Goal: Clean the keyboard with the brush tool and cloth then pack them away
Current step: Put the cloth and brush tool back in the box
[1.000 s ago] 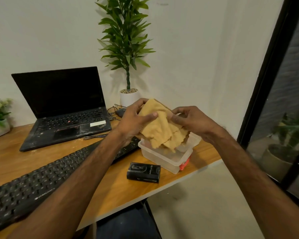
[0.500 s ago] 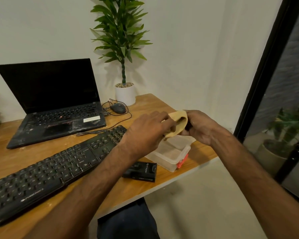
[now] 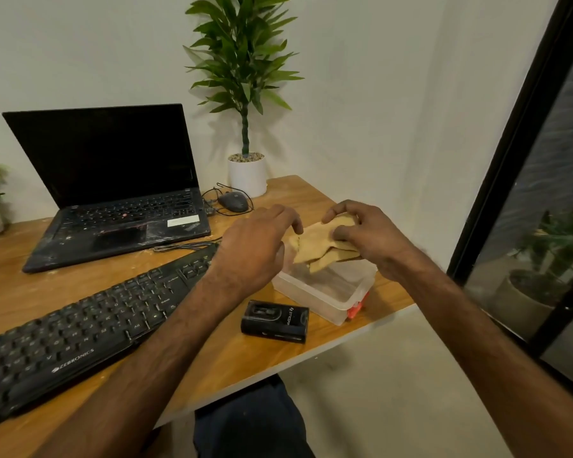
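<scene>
Roughly left-to-right, cloth (image 3: 321, 244) above container (image 3: 331, 300).

There is only one view, from a wide-angle camera on the person's head. It faces forward and down, close over the right end of the worktop (image 3: 245, 358). The left hand (image 3: 255, 246) and right hand (image 3: 368, 236) are near the middle, with the wall (image 3: 361, 94) behind and the floor (image 3: 394, 391) below right.

One keyboard (image 3: 80, 332); one laptop (image 3: 113, 180); one mouse (image 3: 233, 201); one cloth (image 3: 315, 242); one tub (image 3: 325, 292); one case (image 3: 275, 322); perhaps three plants (image 3: 245, 61).
</scene>
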